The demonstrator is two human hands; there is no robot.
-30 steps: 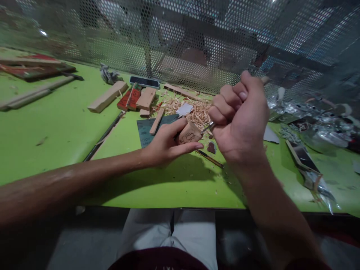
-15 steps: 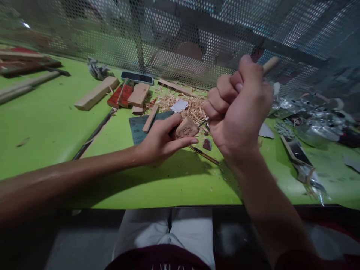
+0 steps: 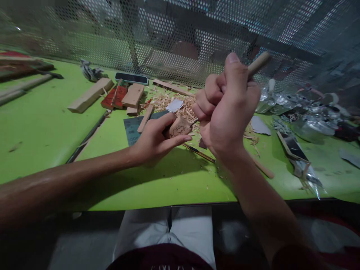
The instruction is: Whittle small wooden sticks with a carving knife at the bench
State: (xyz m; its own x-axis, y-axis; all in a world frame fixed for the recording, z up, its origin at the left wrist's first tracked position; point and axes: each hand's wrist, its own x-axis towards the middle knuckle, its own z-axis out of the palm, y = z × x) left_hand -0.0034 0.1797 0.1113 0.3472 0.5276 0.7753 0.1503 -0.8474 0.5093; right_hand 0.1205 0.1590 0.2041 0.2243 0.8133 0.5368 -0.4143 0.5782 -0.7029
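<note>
Between the thumb and fingers of my left hand [image 3: 153, 140] is a small wood block [image 3: 180, 127] with a dark outline drawn on its face. My right hand [image 3: 227, 105] is wrapped round a carving tool with a round wooden handle [image 3: 260, 63], which sticks out past the thumb. Its thin metal shaft [image 3: 194, 122] points down-left and reaches the block's right edge; whether the tip touches I cannot tell. Under the hands lie a pencil [image 3: 199, 152] and a green sandpaper sheet [image 3: 131, 129]. Wood shavings [image 3: 187, 107] are heaped just behind the block.
Wood pieces [image 3: 91, 95] and a phone [image 3: 131, 78] lie at the back left. Clear plastic packaging [image 3: 312, 120] crowds the right, with another phone-like item [image 3: 292, 146] before it. A perforated metal screen [image 3: 168, 33] closes off the back of the green table [image 3: 157, 191].
My right hand with the carving tool has shifted left and slightly lower its handle. The whole view has moved a little, and a wooden handle now shows beside my right forearm.
</note>
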